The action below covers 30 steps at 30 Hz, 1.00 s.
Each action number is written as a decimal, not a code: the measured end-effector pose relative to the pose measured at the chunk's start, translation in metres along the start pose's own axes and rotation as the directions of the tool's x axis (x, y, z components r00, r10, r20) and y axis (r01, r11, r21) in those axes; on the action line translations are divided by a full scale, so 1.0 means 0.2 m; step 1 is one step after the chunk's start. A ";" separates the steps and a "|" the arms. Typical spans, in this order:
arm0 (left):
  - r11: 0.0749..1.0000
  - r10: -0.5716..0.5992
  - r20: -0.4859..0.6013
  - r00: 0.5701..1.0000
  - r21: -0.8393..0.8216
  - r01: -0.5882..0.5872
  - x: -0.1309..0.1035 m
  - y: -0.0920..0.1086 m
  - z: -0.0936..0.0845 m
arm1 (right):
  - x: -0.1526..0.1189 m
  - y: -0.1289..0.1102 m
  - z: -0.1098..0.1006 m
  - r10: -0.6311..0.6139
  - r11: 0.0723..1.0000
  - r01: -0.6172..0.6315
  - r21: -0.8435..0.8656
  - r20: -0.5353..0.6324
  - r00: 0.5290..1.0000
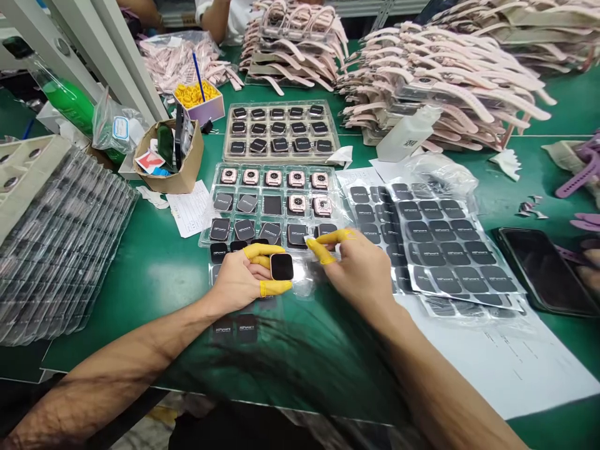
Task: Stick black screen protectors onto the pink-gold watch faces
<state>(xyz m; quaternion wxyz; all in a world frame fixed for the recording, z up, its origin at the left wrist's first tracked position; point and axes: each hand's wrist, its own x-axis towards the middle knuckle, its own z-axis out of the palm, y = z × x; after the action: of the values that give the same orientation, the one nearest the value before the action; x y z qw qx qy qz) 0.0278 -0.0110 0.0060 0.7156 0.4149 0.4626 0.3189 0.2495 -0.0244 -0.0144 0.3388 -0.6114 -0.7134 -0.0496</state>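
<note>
Green worktop [157, 275]. Left hand's [234, 280] fingers pinch a dark-faced watch [282, 267] by its edges, near side of the tray [285, 203]; right hand's [363, 269] fingers pinch a white scrap [307, 239] (unidentified). Risk—edge-only grip slips, watch drops.

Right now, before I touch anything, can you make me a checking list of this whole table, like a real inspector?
Surface: green tabletop, bare in patches, crowded at the back and sides.
Job's things: watch with a dark screen, clear tray of watches and dark squares, label sheets at right.
Clutter: cardboard box of bits, green bottle, phone, crumpled tissue.
Left hand: yellow-covered fingers hold the watch.
Right hand: fingers pinch a small white piece.
Cables: nothing seen.
Surroundings: stacked trays at left, pink strap piles behind, another person's arm.
</note>
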 end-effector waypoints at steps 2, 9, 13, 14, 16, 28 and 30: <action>0.997 0.047 -0.050 0.998 -0.055 -0.050 0.01 -0.01 0.00 | -0.01 0.03 -0.04 -0.044 0.997 0.041 -0.071 -0.044 0.998; 0.959 0.151 -0.247 0.957 -0.200 -0.203 0.03 -0.04 0.00 | -0.30 -0.29 -0.06 -0.318 0.861 0.158 0.483 0.269 0.909; 0.970 0.092 -0.171 0.981 -0.206 -0.127 0.00 -0.02 -0.01 | -0.36 -0.34 -0.02 -0.284 0.855 0.064 0.514 0.361 0.888; 0.974 0.076 -0.145 0.987 -0.203 -0.105 0.00 -0.02 -0.02 | -0.35 -0.33 -0.01 -0.247 0.860 0.022 0.510 0.377 0.892; 0.976 0.042 -0.095 0.995 -0.209 -0.061 0.00 -0.01 -0.03 | -0.30 -0.33 0.00 -0.189 0.865 -0.045 0.500 0.407 0.894; 0.952 0.058 -0.055 0.997 -0.297 -0.072 0.00 0.01 -0.04 | -0.24 -0.36 -0.09 -0.325 0.801 0.159 0.578 0.196 0.925; 0.965 0.049 -0.055 0.997 -0.256 -0.061 -0.01 0.01 -0.03 | -0.20 -0.34 -0.20 -0.347 0.734 0.096 0.673 0.249 0.904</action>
<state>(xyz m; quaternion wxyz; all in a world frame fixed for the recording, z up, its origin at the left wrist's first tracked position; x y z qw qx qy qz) 0.0210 -0.0096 0.0073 0.7429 0.3234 0.4227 0.4060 0.2065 -0.0939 0.0184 0.3839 -0.3642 -0.8043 0.2705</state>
